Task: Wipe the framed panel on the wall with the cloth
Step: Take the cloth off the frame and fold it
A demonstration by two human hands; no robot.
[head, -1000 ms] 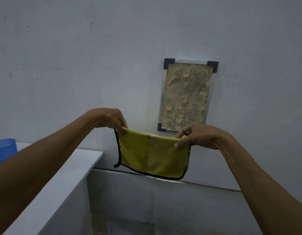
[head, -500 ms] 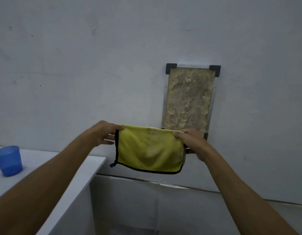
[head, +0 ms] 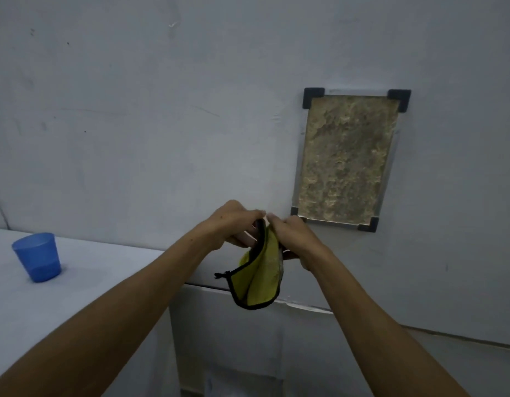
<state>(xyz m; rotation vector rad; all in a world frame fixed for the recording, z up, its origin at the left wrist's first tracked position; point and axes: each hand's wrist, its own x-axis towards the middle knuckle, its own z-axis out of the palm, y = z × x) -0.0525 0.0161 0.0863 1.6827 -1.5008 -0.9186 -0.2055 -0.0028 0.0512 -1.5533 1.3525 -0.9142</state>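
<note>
Both hands meet in front of the wall (head: 133, 110), below and to the left of the framed panel (head: 346, 159). The left hand (head: 233, 224) and the right hand (head: 291, 236) each pinch the top edge of the yellow cloth (head: 259, 276), fingertips nearly touching one another. The cloth hangs from that shared pinch, folded in on itself, its black-trimmed edge lowest and a small black tag sticking out to the left.

The panel hangs on the wall up and to the right of the hands. Its long axis runs vertically, leaning slightly, with dark corner pieces at all four corners. Its lower left corner lies just beside the right hand's knuckles as seen from this view; whether the hand is touching the wall there cannot be told. The right hand is the nearer of the two to the panel; the left hand lies farther off, on the side toward the surface (head: 76, 296).

Judgement: the cloth is not on the panel, so wiping has not begun. The coming move calls for the cloth to go up and rightward, most readily carried by the right hand.

A blue cup (head: 37, 256) stands on the white surface, well apart from the hands.
</note>
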